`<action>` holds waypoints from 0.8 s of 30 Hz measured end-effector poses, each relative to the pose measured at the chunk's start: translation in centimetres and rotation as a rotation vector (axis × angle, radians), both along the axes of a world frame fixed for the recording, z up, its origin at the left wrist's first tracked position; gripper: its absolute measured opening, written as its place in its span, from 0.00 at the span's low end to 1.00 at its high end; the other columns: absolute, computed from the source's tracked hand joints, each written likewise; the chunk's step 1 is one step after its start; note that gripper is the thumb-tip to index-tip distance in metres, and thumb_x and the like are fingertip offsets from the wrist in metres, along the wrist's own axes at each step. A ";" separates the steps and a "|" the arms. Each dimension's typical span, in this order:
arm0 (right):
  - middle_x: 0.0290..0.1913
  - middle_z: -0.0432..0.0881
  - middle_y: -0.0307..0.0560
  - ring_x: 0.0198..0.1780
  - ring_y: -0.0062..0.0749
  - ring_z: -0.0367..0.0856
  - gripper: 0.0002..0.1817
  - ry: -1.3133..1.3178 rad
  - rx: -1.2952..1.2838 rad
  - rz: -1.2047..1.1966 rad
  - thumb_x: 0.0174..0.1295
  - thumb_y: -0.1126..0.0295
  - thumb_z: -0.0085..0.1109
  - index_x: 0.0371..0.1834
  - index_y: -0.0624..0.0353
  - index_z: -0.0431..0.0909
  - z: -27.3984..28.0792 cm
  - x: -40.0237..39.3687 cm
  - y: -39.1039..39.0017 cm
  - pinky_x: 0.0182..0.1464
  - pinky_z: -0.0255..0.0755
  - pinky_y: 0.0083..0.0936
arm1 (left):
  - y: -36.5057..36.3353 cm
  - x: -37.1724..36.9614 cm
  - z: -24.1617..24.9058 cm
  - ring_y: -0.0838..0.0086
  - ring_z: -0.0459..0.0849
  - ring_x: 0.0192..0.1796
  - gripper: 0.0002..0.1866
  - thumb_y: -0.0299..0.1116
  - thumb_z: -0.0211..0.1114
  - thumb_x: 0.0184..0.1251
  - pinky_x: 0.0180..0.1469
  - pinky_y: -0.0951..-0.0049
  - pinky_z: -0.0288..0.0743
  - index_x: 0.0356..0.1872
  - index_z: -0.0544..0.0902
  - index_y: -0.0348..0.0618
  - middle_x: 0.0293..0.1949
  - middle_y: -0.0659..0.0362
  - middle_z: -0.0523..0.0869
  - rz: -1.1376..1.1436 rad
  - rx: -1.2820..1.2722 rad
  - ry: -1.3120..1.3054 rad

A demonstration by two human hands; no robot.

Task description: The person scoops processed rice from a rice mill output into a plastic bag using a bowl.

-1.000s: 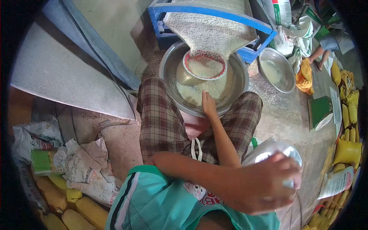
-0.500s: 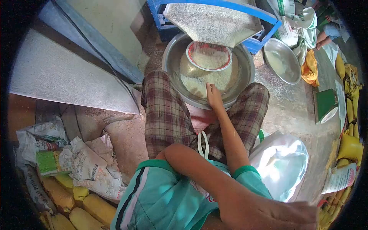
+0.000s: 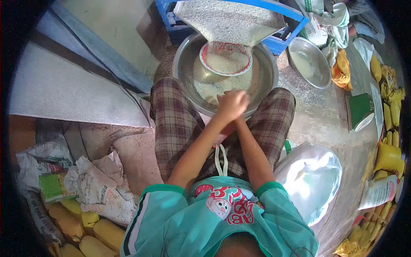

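Note:
My left hand point(image 3: 233, 104) lies across my right hand, its fingers folded over it and slightly blurred. Most of my right hand point(image 3: 221, 98) is hidden beneath; only a little of it shows at the left, so its fingers cannot be judged. Both are over the near rim of a wide metal basin point(image 3: 182, 68) between my knees. Pale grain point(image 3: 209, 88) covers part of the basin's bottom. Inside it sits a white bowl with a red patterned rim point(image 3: 227, 73), also holding grain. Grain falls into this bowl from a sloping chute point(image 3: 227, 21).
A blue frame point(image 3: 295, 32) surrounds the chute. Right of it is a second metal basin point(image 3: 327, 81) with pale powder. Crumpled sacks point(image 3: 100, 186) and filled yellow bags point(image 3: 110, 235) lie at left. A shiny plastic bag point(image 3: 310, 180) rests beside my right leg. Another person's arm point(image 3: 359, 30) shows upper right.
My left hand has come from across my body at the lower right to rest over my right hand. The right hand stays by the basin's near rim. Grain keeps falling into the bowl.

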State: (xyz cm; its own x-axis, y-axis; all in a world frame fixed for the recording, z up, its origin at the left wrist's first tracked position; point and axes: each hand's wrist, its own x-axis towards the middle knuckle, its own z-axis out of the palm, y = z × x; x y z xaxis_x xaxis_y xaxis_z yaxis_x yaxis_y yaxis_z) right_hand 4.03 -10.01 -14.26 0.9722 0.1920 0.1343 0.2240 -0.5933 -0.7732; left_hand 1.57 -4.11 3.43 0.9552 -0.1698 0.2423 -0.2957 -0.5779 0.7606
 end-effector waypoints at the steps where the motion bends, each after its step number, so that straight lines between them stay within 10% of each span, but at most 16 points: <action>1: 0.39 0.71 0.62 0.42 0.53 0.68 0.18 0.009 0.275 0.089 0.52 0.59 0.42 0.40 0.63 0.65 -3.1 0.8 -0.6 0.42 0.62 0.36 | 1.0 0.5 -2.5 0.57 0.73 0.31 0.08 0.33 0.54 0.47 0.34 0.65 0.66 0.24 0.73 0.39 0.25 0.50 0.74 0.092 0.047 -0.023; 2: 0.39 0.72 0.59 0.41 0.50 0.70 0.19 0.225 -0.134 0.005 0.47 0.61 0.47 0.40 0.61 0.65 6.6 -1.9 -0.5 0.40 0.64 0.36 | 1.7 0.7 -5.6 0.58 0.73 0.31 0.08 0.33 0.54 0.47 0.34 0.66 0.66 0.24 0.73 0.39 0.25 0.50 0.74 0.132 -0.021 0.019; 5: 0.34 0.75 0.57 0.36 0.51 0.73 0.19 0.263 -0.269 0.039 0.45 0.61 0.48 0.37 0.61 0.69 9.8 -2.0 0.2 0.38 0.66 0.37 | 1.7 1.2 -7.2 0.60 0.75 0.31 0.09 0.34 0.53 0.47 0.34 0.68 0.67 0.24 0.74 0.38 0.26 0.50 0.76 0.224 -0.160 0.203; 24: 0.32 0.76 0.55 0.34 0.48 0.74 0.17 0.273 -0.304 0.045 0.40 0.60 0.52 0.32 0.60 0.72 9.8 -2.1 0.3 0.36 0.67 0.36 | 1.7 1.0 -7.1 0.58 0.75 0.29 0.10 0.34 0.52 0.47 0.32 0.66 0.67 0.23 0.73 0.35 0.23 0.48 0.76 0.248 -0.270 0.262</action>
State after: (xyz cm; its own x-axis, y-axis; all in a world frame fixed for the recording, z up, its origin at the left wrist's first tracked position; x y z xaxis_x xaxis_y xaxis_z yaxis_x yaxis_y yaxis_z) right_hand 1.92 -9.72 -4.45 0.9540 0.2259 -0.1971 0.0655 -0.7984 -0.5985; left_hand 2.62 -2.38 -3.66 0.9941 0.1084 -0.0094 0.0498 -0.3774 0.9247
